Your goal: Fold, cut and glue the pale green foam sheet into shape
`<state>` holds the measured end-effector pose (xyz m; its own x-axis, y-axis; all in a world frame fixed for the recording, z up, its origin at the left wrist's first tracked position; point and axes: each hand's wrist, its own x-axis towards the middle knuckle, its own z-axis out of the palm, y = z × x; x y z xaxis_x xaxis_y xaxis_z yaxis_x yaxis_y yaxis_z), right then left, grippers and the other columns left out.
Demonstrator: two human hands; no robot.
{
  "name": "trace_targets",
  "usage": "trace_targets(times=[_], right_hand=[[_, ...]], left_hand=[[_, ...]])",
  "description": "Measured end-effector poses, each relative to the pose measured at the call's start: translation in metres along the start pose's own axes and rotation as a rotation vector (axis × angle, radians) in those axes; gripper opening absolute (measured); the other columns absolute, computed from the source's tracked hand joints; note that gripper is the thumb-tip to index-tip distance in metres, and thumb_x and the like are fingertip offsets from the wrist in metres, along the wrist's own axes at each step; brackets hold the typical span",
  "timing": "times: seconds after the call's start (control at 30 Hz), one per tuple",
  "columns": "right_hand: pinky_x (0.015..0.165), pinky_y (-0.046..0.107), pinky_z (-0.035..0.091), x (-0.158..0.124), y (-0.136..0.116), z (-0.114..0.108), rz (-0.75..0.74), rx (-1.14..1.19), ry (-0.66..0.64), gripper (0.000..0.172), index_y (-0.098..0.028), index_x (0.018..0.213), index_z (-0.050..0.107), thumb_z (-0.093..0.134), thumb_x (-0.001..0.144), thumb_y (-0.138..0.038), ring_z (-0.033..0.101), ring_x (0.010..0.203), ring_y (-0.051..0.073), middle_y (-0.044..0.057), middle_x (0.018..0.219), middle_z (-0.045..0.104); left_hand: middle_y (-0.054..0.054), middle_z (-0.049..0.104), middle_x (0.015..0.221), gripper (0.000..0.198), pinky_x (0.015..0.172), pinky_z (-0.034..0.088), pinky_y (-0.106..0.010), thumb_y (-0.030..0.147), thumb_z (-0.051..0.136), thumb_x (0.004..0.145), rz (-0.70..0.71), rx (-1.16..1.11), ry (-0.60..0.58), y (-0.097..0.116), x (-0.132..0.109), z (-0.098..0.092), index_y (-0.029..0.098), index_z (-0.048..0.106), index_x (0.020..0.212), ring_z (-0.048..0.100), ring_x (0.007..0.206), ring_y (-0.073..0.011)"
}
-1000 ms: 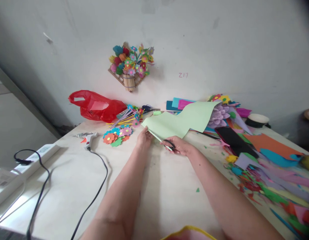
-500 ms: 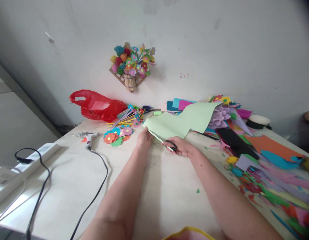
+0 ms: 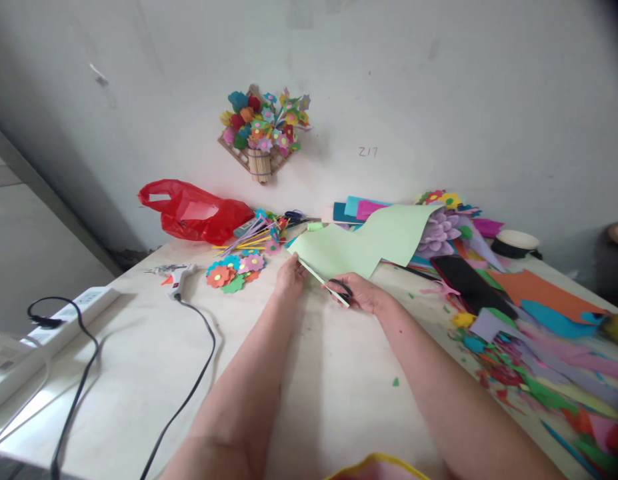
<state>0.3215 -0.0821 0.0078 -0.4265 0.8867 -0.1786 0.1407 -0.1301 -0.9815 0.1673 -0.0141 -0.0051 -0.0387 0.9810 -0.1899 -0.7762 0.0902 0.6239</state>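
Left hand (image 3: 290, 273): Our fingertips are pinched on the left end of a pale green sheet (image 3: 341, 248), where a narrow strip (image 3: 316, 274) runs along its near edge.
Right hand (image 3: 357, 292): Our fingers are clamped around black-handled scissors (image 3: 343, 288) at the strip's right end; we cannot tell how far apart the blades stand.
Green sheet: Smooth and matte, it lies mid-table, its right part rising in a curve beside a lilac flower (image 3: 439, 233) of layered petals.
Flower cutouts (image 3: 233, 272): Flat, scalloped, overlapping, left of our 2 hands.
Glue gun (image 3: 177, 280): White plastic, black cord, farther left.
Red bag (image 3: 196, 212): Thin, crinkled plastic, far left.
Phone (image 3: 471, 287): A dark, glossy slab at right.
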Motion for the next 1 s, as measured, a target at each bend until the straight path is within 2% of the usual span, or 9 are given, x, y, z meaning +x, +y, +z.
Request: trace_targets(times=[0.37, 0.57, 1.0], right_hand=[[0.028, 0.018, 0.014, 0.003, 0.0002, 0.0037, 0.003, 0.027, 0.043, 0.043, -0.012, 0.083, 0.056, 0.06, 0.064, -0.05, 0.036, 0.032, 0.004, -0.006, 0.045, 0.047], [0.033, 0.017, 0.022, 0.0038, 0.0004, 0.0051, 0.011, 0.075, 0.046, 0.037, -0.013, 0.074, 0.054, 0.063, 0.063, -0.047, 0.035, 0.033, 0.003, -0.007, 0.045, 0.045], [0.034, 0.017, 0.021, 0.0054, 0.0041, 0.0025, 0.005, 0.066, 0.052, 0.035, -0.014, 0.069, 0.052, 0.065, 0.061, -0.045, 0.034, 0.033, 0.003, -0.007, 0.043, 0.044]], left_hand=[[-0.001, 0.059, 0.059, 0.007, 0.054, 0.047, -0.021, 0.015, 0.05, 0.076, -0.011, 0.018, -0.032, 0.0001, -0.0007, -0.0012, 0.012, 0.056, 0.074, 0.056, 0.05, -0.0086], [-0.001, 0.059, 0.06, 0.007, 0.054, 0.047, -0.021, 0.014, 0.049, 0.076, -0.011, 0.011, -0.021, 0.0006, 0.0001, -0.0006, 0.012, 0.056, 0.074, 0.057, 0.051, -0.0091], [-0.001, 0.059, 0.056, 0.008, 0.053, 0.047, -0.021, 0.014, 0.047, 0.077, -0.015, 0.009, -0.018, 0.0007, 0.0004, -0.0014, 0.012, 0.054, 0.074, 0.056, 0.049, -0.0095]])
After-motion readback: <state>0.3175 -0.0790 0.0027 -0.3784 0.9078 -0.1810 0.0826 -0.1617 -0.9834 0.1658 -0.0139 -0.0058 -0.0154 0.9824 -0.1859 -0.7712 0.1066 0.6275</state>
